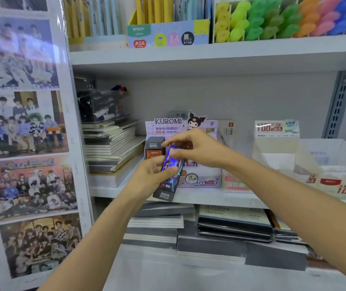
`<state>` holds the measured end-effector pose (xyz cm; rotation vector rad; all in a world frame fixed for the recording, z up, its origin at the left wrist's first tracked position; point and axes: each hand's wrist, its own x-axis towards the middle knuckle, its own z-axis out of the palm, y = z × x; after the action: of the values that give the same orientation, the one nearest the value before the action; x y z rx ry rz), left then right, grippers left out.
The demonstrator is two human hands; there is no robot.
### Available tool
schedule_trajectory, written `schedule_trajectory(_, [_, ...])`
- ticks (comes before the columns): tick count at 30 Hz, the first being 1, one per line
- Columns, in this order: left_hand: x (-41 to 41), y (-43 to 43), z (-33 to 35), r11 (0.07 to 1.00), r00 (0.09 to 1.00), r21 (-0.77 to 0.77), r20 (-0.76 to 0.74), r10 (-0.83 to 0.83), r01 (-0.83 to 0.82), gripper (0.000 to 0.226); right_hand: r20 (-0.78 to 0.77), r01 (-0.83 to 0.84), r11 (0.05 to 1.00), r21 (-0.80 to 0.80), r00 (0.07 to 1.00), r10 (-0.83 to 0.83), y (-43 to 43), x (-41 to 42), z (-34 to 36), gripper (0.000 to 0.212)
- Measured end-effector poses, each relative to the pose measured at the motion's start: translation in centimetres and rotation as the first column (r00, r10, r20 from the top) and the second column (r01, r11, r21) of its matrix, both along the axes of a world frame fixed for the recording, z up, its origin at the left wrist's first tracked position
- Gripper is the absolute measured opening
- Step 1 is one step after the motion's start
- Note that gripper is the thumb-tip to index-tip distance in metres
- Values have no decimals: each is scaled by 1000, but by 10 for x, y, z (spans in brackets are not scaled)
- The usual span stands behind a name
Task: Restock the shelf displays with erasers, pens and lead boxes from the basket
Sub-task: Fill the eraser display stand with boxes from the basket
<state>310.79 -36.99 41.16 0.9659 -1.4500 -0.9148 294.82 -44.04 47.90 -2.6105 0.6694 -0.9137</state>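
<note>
Presently my left hand [150, 178] grips the lead box [170, 160] low while my right hand [197, 149] pinches its top, presumably aligning it with the Kuromi display [205, 182].

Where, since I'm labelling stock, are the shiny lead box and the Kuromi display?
shiny lead box [170, 161], head view, on its glossy purple face.
Kuromi display [201, 181], head view, on its lilac front panel.
</note>
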Motion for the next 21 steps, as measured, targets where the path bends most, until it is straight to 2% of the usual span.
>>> schedule_trajectory(1, [-2, 2, 5, 1000, 1000, 2, 2, 7, -7, 23, 39, 13, 1000, 13, 999, -13, 3, -3, 1, 24])
schedule_trajectory(3, [-2, 7, 12, 997, 997, 40, -48, 66, -64, 31, 227, 52, 994, 92, 971, -72, 6, -13, 5, 16])
schedule_trajectory(5, [4, 9, 15, 987, 971, 92, -189, 149, -134, 34, 379, 41, 976, 213, 917, -121, 6, -28, 5, 12])
schedule_trajectory(6, [5, 9, 16, 983, 945, 97, -274, 176, -155, 29, 372, 24, 959, 283, 919, -132, 7, -36, 3, 10])
schedule_trajectory(8, [1, 8, 17, 978, 901, 62, -379, 210, -201, 21, 239, -4, 916, 402, 966, -101, 10, -46, -6, 11])
schedule_trajectory(10, [-8, 6, 17, 966, 890, 23, -384, 246, -257, 26, 146, -17, 920, 391, 988, -44, 15, -48, -15, 13])
schedule_trajectory(13, [-23, 4, 20, 943, 916, -55, -264, 303, -328, 44, 227, -21, 966, 259, 973, -40, 18, -42, -10, 25])
schedule_trajectory(15, [-32, 2, 22, 938, 933, -100, -180, 312, -333, 50, 204, -16, 984, 178, 979, -21, 19, -37, -2, 31])
schedule_trajectory(17, [-37, 0, 20, 928, 940, -169, -140, 310, -331, 48, 161, 0, 995, 101, 987, -16, 15, -35, 7, 23])
schedule_trajectory(18, [-38, -1, 17, 914, 938, -213, -88, 334, -345, 46, 190, 17, 996, 84, 981, -33, 10, -35, 11, 19])
schedule_trajectory(20, [-35, -1, 3, 863, 873, -334, 179, 454, -380, 43, 315, 104, 991, 81, 941, -125, -3, -39, 23, 17])
schedule_trajectory(21, [-33, -3, -7, 832, 778, -418, 355, 519, -364, 43, 358, 172, 982, 84, 914, -191, -11, -42, 29, 17])
